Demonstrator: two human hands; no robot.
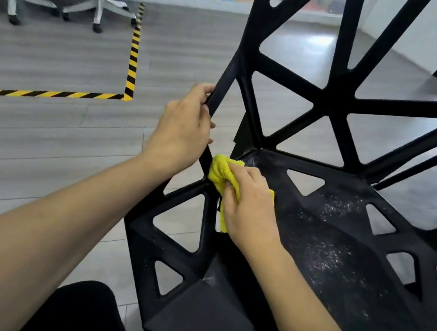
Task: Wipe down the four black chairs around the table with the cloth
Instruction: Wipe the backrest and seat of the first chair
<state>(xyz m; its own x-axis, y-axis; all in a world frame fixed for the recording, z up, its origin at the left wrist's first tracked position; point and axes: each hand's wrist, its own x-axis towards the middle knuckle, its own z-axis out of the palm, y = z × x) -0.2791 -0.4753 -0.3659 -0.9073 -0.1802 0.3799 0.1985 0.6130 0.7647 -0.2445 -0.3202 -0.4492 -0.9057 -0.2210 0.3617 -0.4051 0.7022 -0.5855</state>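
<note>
From the head camera, I see the person bending over a black chair [322, 237] whose back and seat are made of bars with triangular holes between them. The left hand [186, 129] grips the side bar of the backrest, fingers curled around its edge, and this keeps the chair steady. The right hand [248, 206] presses a bunched yellow cloth [217, 172] on the left edge of the seat, near the corner where seat and back meet; its fingers are bent over the cloth and hold it. The seat surface to the right shows many pale specks, probably dust or dried drops, so I think this part is not yet wiped. To do the step well, the cloth should go in overlapping strokes across the seat, then along each bar and into the corners of the holes, while the left hand holds the frame firm. Behind, on the grey floor [45, 139], lies striped tape [134, 53], and white office chairs [99, 6] stand farther away.
</note>
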